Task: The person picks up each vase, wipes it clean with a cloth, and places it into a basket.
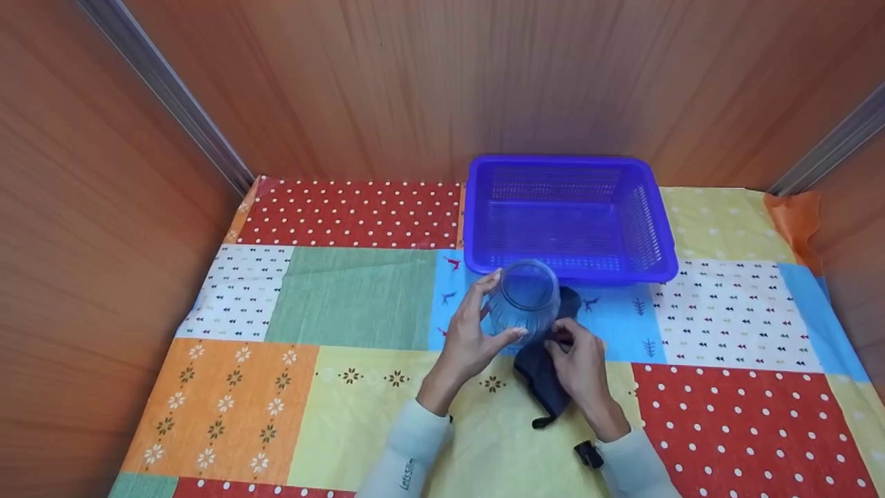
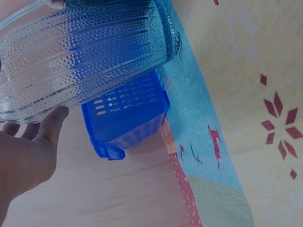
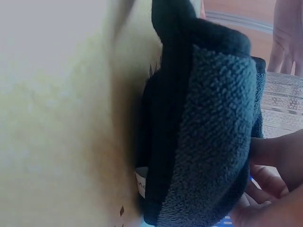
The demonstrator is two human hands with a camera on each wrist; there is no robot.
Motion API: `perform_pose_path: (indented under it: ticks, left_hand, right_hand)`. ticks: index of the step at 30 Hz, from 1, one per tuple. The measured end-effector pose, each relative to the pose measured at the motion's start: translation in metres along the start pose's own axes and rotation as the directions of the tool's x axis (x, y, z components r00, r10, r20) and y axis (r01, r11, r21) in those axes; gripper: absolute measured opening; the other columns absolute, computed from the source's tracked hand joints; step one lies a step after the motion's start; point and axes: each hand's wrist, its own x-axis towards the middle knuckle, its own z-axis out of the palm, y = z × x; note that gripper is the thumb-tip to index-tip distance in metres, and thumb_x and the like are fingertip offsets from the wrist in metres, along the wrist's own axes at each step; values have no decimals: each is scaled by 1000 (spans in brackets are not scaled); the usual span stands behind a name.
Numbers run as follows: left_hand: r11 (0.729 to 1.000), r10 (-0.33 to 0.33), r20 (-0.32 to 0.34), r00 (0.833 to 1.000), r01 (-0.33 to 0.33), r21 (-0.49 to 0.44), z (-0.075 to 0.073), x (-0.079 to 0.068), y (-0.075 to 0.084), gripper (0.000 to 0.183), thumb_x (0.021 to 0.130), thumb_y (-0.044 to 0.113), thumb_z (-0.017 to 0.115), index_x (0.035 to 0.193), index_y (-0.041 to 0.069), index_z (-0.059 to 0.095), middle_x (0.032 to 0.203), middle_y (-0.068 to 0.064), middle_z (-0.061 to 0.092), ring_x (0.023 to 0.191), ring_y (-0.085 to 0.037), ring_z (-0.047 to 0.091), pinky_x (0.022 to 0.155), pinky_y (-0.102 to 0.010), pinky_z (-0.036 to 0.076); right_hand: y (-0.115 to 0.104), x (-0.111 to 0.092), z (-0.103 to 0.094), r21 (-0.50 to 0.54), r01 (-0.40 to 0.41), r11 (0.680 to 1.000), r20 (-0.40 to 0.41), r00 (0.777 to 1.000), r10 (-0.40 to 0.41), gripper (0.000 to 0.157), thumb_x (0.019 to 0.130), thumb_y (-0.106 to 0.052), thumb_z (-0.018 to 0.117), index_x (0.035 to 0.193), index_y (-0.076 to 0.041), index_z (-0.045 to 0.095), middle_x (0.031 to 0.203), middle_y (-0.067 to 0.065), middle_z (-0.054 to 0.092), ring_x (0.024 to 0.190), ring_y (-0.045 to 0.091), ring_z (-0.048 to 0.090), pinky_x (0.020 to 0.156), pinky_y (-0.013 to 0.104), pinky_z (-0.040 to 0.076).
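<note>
A clear ribbed glass jar (image 1: 527,315) is tilted in front of the basket, its round mouth facing up toward the head camera. My left hand (image 1: 469,339) grips it from the left, thumb on the near side and fingers round the far side. In the left wrist view the jar (image 2: 90,61) shows a dimpled, ribbed wall. My right hand (image 1: 579,360) pinches a dark fabric piece (image 1: 541,379) close beside the jar. The right wrist view shows that fabric (image 3: 213,123) with a grey fleecy face, black edging and part of a white label.
A purple plastic basket (image 1: 570,274) with slotted walls stands behind the jar, against the wood-grain back wall (image 1: 380,90). A patchwork-print cloth (image 1: 359,297) covers the table. Wood-grain side panels rise at left and right. A black clip (image 1: 589,454) hangs by the right sleeve.
</note>
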Motion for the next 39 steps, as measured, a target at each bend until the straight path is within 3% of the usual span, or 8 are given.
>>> perform_pose_path:
  ticks: [7, 20, 30, 39]
  left_hand:
    - [1000, 9, 2, 1000, -9, 9, 3, -1, -1, 83, 89, 26, 89, 157, 11, 43, 164, -8, 44, 147, -28, 48, 110, -46, 53]
    - [1000, 9, -1, 1000, -9, 9, 2, -1, 1, 84, 88, 26, 89, 157, 12, 43, 164, -7, 44, 147, -27, 48, 109, -46, 53]
    - [1000, 20, -4, 1000, -20, 12, 1, 0, 0, 84, 88, 27, 89, 157, 12, 43, 164, -7, 44, 148, -28, 47, 111, -49, 52]
    - [999, 29, -4, 1000, -29, 20, 0, 0, -2, 82, 89, 26, 88, 156, 11, 43, 164, -8, 44, 148, -29, 47, 110, -48, 53]
  right_hand:
    - [-6, -3, -9, 31, -31, 999, -19, 999, 32, 17, 86, 14, 76, 96, 2, 70, 97, 19, 76, 95, 36, 77, 84, 52, 63]
    - [-54, 1, -44, 103, -52, 993, -34, 998, 56, 16, 94, 12, 71, 109, 6, 71, 107, 21, 73, 105, 36, 73, 95, 53, 59]
    - [-80, 6, -53, 38, 22, 999, -72, 997, -19, 17, 95, 7, 73, 112, 4, 74, 108, 18, 74, 102, 33, 72, 93, 54, 60]
    - [-82, 7, -51, -18, 2, 1000, -46, 999, -3, 21, 96, 4, 74, 117, 5, 74, 112, 19, 74, 107, 36, 72, 97, 55, 59]
